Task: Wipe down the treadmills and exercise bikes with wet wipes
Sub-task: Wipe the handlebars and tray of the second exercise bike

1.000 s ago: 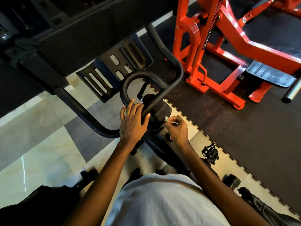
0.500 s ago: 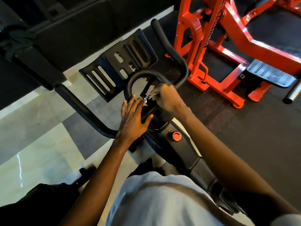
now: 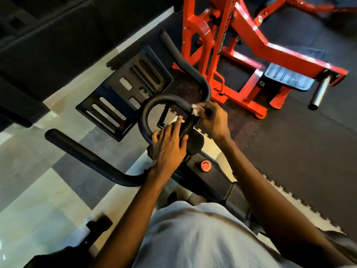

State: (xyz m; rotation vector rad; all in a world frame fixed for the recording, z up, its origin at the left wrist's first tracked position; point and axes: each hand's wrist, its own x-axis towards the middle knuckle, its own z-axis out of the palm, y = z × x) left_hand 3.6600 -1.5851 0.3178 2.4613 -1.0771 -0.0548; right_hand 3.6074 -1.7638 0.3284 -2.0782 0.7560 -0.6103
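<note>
Wiping looks barely begun: the right hand point(image 3: 210, 120) pinches a wet wipe point(image 3: 195, 110) on the handlebar loop point(image 3: 154, 100) of 1 exercise bike point(image 3: 212, 180), the left hand point(image 3: 168, 147) resting beside it with fingers relaxed.

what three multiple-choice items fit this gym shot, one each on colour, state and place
1. The knob is: A red; B blue; C white.
2. The left hand is: A fisted; B open, flat on the bike; C pinching the wipe.
3. The wipe is: A on the knob; B under the left hand; C on the loop bar, held by the right hand.

Answers: 1 A, it shows red against the black frame. 2 B, its fingers lie straight and hold nothing. 3 C, white shows at the right hand's curled fingers on the bar.
</note>
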